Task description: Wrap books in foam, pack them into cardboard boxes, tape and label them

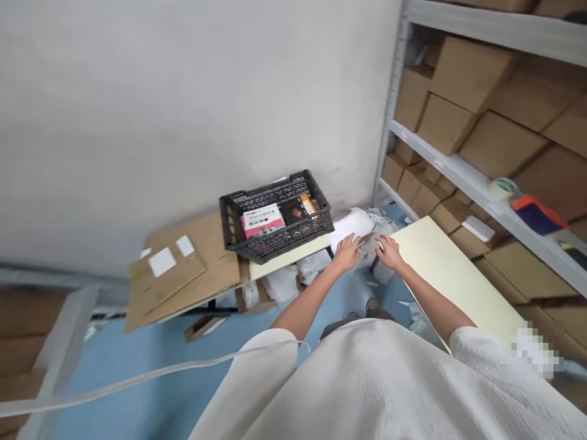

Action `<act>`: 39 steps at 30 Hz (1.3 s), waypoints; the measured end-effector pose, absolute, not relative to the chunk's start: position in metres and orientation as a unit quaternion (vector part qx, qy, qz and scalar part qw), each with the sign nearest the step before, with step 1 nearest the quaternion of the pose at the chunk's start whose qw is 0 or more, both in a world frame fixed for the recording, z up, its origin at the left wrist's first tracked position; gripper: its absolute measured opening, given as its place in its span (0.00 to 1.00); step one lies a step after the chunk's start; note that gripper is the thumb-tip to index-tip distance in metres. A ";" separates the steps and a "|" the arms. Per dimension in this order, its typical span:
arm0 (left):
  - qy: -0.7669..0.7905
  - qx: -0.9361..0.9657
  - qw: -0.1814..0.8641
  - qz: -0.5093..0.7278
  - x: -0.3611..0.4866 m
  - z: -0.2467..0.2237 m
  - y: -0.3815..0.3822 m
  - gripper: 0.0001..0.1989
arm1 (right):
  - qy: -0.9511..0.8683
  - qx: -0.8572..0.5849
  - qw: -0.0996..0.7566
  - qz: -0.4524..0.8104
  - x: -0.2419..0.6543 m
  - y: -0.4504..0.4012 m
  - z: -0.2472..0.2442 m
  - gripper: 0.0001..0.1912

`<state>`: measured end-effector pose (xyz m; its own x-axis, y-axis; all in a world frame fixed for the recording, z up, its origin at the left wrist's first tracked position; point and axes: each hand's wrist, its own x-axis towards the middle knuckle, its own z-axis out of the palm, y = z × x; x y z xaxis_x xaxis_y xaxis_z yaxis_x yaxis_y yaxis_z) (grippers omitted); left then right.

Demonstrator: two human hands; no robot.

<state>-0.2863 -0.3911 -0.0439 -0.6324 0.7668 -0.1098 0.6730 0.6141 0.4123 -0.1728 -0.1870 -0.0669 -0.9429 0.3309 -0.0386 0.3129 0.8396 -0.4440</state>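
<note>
Okay, head view: looking down past a white sleeve at both hands, working close together.

Left hand: fingers half open, pressed down over crumpled white wrapping; can't tell if it has hold of anything.

Right hand: fingers curled, just beside the left hand, on the same wrapping; no clear grip, can't tell.

Between the hands: a small dark object, too blurred to name.

Surface: a cream board runs off to the right, and the hands sit at its far edge.

Left of the hands: a black plastic crate holding a pink-and-white box, tilted on the board's left end, above flattened cardboard.

Right side: metal shelving packed with cardboard boxes, a tape roll on the shelf edge.

Below: a blue floor.
</note>
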 end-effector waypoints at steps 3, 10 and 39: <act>0.917 0.333 0.117 0.187 -0.305 -0.040 -0.420 0.32 | -0.966 -0.086 0.017 0.243 -0.225 -0.195 -0.067 0.29; 0.957 0.183 0.073 0.212 -0.326 -0.036 -0.479 0.32 | -0.958 0.083 0.024 0.273 -0.326 -0.236 -0.056 0.27; 0.931 0.204 0.023 0.300 -0.498 -0.031 -0.654 0.25 | -0.967 0.087 0.001 0.240 -0.499 -0.414 -0.032 0.23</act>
